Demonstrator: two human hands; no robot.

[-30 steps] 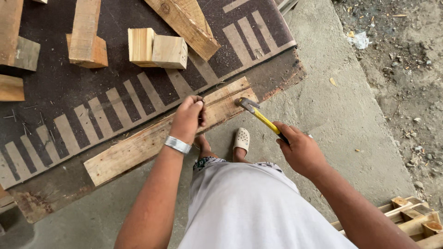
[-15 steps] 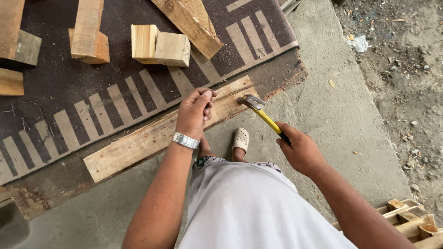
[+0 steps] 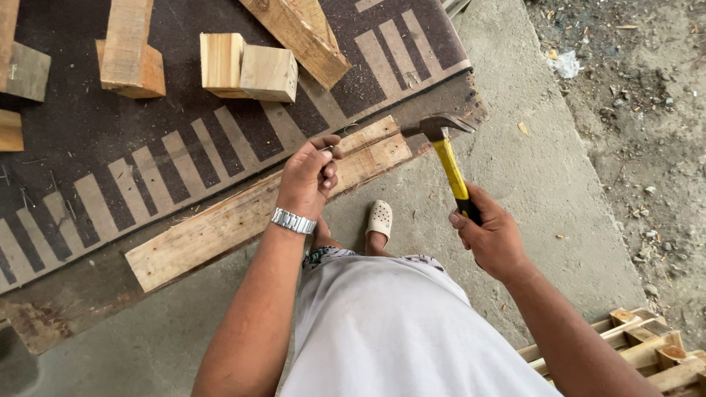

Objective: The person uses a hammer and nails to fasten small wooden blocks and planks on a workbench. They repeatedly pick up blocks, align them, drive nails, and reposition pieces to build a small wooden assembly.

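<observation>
From the head view, your left hand pinches a small nail upright on the stiff, rough plank lying across the dark mat, while your right hand grips the head-heavy hammer low on its yellow handle.

concrete floor under a dark striped mat with wooden blocks and plank
</observation>
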